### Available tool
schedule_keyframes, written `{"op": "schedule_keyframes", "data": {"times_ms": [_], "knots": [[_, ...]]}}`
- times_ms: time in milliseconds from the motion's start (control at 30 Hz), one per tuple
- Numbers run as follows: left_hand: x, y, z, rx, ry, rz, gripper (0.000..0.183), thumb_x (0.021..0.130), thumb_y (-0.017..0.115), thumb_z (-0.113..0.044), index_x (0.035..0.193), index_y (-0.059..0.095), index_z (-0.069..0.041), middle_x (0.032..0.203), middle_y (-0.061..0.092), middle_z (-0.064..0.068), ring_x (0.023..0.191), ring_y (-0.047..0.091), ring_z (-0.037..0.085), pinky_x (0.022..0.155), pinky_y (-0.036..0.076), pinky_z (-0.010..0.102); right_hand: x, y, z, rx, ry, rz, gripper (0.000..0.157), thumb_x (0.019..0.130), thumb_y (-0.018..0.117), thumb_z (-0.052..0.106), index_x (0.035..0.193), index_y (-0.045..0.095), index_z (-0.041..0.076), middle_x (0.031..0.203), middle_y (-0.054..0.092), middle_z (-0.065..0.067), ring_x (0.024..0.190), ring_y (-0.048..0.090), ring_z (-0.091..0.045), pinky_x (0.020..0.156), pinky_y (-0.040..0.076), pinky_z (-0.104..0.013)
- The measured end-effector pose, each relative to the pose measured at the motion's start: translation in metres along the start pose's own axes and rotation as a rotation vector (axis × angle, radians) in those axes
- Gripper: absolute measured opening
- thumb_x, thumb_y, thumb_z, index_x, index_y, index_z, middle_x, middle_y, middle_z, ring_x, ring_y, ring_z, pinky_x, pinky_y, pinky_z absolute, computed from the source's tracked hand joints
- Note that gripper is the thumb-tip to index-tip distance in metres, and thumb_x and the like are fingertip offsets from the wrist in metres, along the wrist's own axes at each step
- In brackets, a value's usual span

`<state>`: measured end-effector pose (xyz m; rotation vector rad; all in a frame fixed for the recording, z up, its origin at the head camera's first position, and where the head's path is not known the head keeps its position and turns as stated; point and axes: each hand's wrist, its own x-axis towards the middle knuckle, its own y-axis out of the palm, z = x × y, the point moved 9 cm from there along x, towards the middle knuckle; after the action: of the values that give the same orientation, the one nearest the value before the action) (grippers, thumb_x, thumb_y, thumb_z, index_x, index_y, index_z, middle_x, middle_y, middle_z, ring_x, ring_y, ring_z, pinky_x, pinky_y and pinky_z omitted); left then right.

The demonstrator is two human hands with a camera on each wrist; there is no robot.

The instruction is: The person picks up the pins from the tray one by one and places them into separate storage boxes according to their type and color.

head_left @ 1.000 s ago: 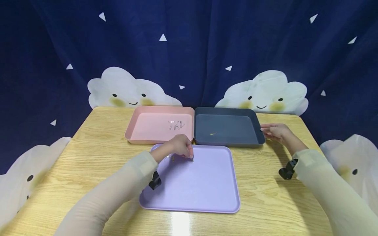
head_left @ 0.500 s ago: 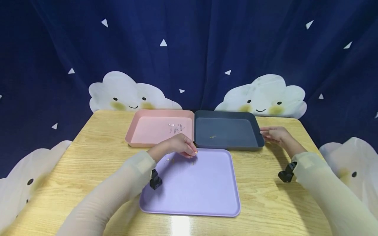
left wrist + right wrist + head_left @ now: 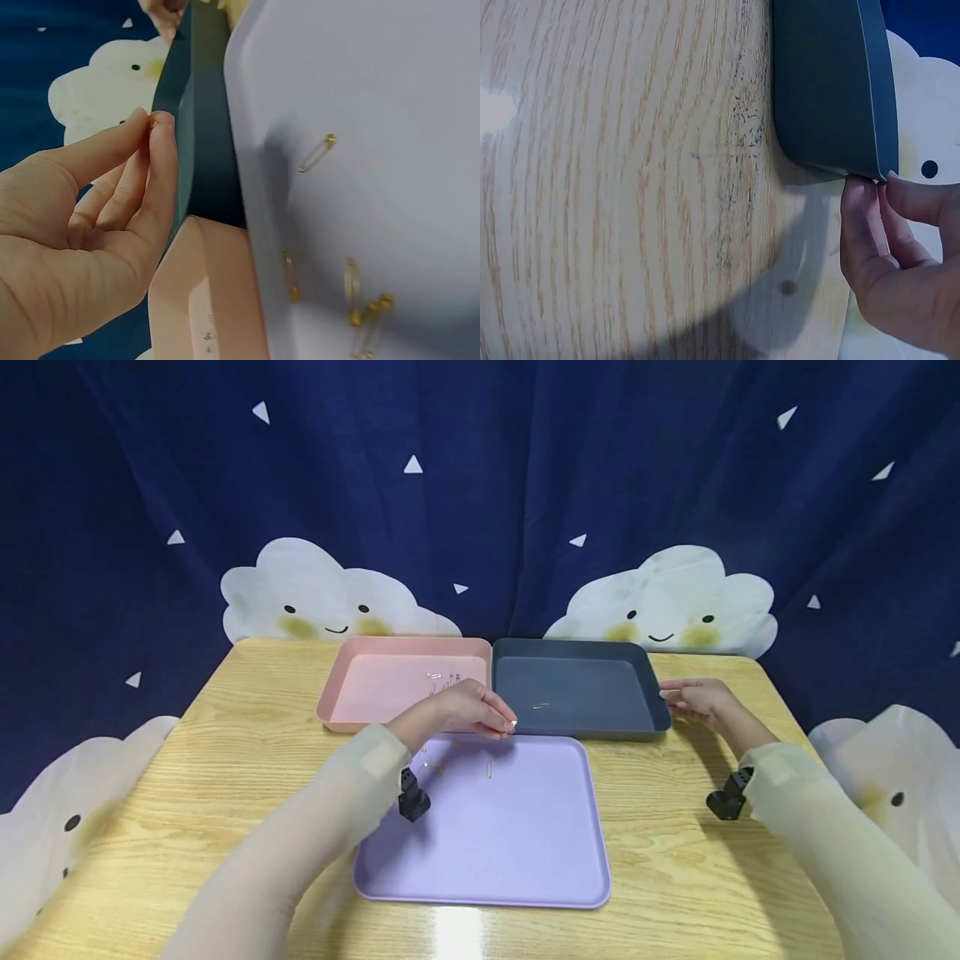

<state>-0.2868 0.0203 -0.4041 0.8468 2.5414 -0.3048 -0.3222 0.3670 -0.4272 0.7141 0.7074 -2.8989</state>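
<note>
My left hand (image 3: 468,707) pinches a small gold safety pin (image 3: 154,121) between thumb and fingertip, mostly hidden by the fingers. It hovers where the lilac tray (image 3: 517,843), the pink tray (image 3: 378,689) and the dark blue-grey tray (image 3: 592,681) come together. One gold safety pin (image 3: 541,705) lies in the dark tray. On the lilac tray, a lone gold safety pin (image 3: 318,153) lies apart from several others (image 3: 353,292). My right hand (image 3: 701,698) grips the dark tray's right wall, thumb at the rim and fingers against the outside.
Several silver safety pins (image 3: 434,676) lie in the pink tray, partly behind my left hand. All the trays rest on a wooden table (image 3: 247,760), the pink and dark ones side by side at the back. A navy curtain (image 3: 480,485) with clouds hangs behind.
My left hand has lifted a gold safety pin off the lilac tray and carried it up and right, toward the dark tray's near left corner. The right hand has kept its place.
</note>
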Motion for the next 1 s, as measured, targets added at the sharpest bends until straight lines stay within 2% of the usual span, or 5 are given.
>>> {"op": "schedule_keyframes", "data": {"times_ms": [233,467,567,733,1000], "knots": [[0.011,-0.006,-0.019,0.075,0.020,-0.041,0.029,0.084,0.066,0.007,0.112,0.063,0.014,0.080,0.072,0.009,0.065,0.065,0.010,0.079,0.060,0.027,0.000,0.000,0.001,-0.020,0.009,-0.013,0.052,0.096,0.046,0.008,0.146,0.034,-0.003,0.080,0.058,0.022,0.073,0.057,0.010,0.091,0.055,-0.021],[0.029,-0.011,-0.034,0.127,-0.032,-0.095,0.027,0.085,0.065,0.005,0.112,0.065,0.012,0.088,0.072,0.014,0.063,0.062,0.009,0.064,0.057,0.018,0.001,-0.002,0.001,-0.003,0.025,-0.029,0.054,0.095,0.050,0.007,0.145,0.035,-0.003,0.080,0.057,0.020,0.073,0.057,0.009,0.088,0.056,-0.020],[0.036,-0.011,-0.040,0.120,-0.058,-0.123,0.026,0.084,0.067,0.005,0.109,0.066,0.011,0.081,0.070,0.010,0.063,0.062,0.011,0.072,0.059,0.022,0.000,-0.003,0.001,-0.013,0.019,-0.026,0.053,0.096,0.049,0.006,0.146,0.035,-0.003,0.085,0.059,0.018,0.075,0.057,0.008,0.093,0.055,-0.023],[0.055,-0.013,-0.047,0.157,-0.125,-0.153,0.022,0.084,0.066,0.007,0.106,0.068,0.009,0.096,0.073,0.017,0.067,0.063,0.014,0.092,0.057,0.032,-0.004,-0.005,0.003,-0.023,0.007,-0.025,0.052,0.094,0.037,0.000,0.146,0.034,-0.004,0.081,0.060,0.022,0.075,0.056,0.010,0.099,0.053,-0.028],[0.196,-0.042,-0.005,0.175,-0.247,-0.130,0.024,0.070,0.075,0.012,0.093,0.071,0.006,0.089,0.074,0.015,0.076,0.071,0.023,0.073,0.062,0.030,-0.005,-0.006,0.003,0.010,-0.003,-0.091,0.048,0.094,0.054,0.008,0.139,0.046,-0.006,0.088,0.061,0.012,0.075,0.059,0.005,0.088,0.057,-0.025]]}}
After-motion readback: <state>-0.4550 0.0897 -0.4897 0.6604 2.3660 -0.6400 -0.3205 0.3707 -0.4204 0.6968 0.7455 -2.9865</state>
